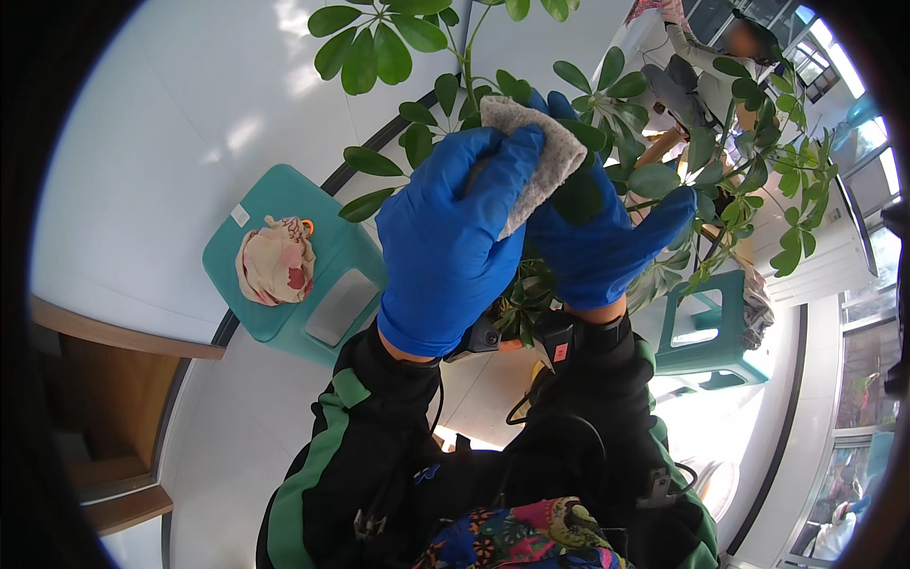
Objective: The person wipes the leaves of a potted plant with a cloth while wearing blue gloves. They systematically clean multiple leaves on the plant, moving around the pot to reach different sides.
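Note:
My left hand [455, 227], in a blue glove, grips a folded grey felt-like cloth [544, 171] between thumb and fingers. The cloth is held against the leaves of a green umbrella plant (schefflera) [377, 57]. Beneath those leaves is my right hand [597, 242], also blue-gloved, palm up with the thumb spread out to the right. A dark green leaf [577, 195] lies over the right palm. The cloth and leaves partly hide the right fingers, whose tips show behind the cloth.
To the left stands a teal plastic stool [284, 192] bearing a crumpled patterned cloth [276, 262]. Another teal stool [718, 320] at right has a grey cloth [757, 306] on it. A person [711, 71] sits beyond the branches. A white wall [178, 128] rises behind.

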